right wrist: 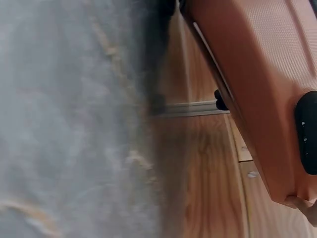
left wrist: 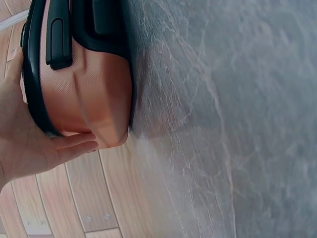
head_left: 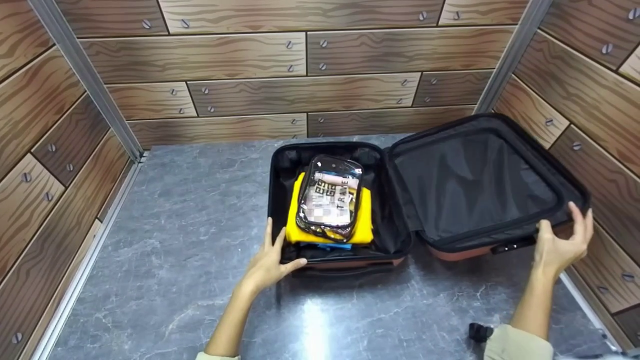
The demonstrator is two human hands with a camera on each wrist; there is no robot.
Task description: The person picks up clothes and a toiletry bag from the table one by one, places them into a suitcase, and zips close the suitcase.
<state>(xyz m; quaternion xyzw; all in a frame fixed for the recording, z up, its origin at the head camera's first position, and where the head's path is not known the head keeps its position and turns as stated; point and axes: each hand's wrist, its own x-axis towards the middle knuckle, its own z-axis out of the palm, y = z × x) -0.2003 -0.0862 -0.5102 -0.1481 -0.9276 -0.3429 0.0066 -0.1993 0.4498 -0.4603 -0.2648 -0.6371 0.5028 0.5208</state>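
An open pink-copper suitcase point(head_left: 395, 220) with black lining lies on the floor. In its left half, a clear zip pouch with black trim point(head_left: 327, 210) rests on a folded yellow cloth point(head_left: 366, 225); a bit of blue point(head_left: 336, 246) shows beneath. My left hand point(head_left: 265, 270) touches the front left corner, fingers spread along the side and thumb at the front rim. In the left wrist view, straight fingers lie against the copper shell point(left wrist: 94, 99). My right hand point(head_left: 562, 245) grips the outer front corner of the lid point(head_left: 475, 175), which is tilted up off the floor.
Grey marbled flooring point(head_left: 190, 210) surrounds the suitcase. Wood-patterned panels point(head_left: 300, 55) stand behind and on both sides, with the lid close to the right one. A small black object point(head_left: 480, 332) shows beside the right sleeve point(head_left: 517, 344).
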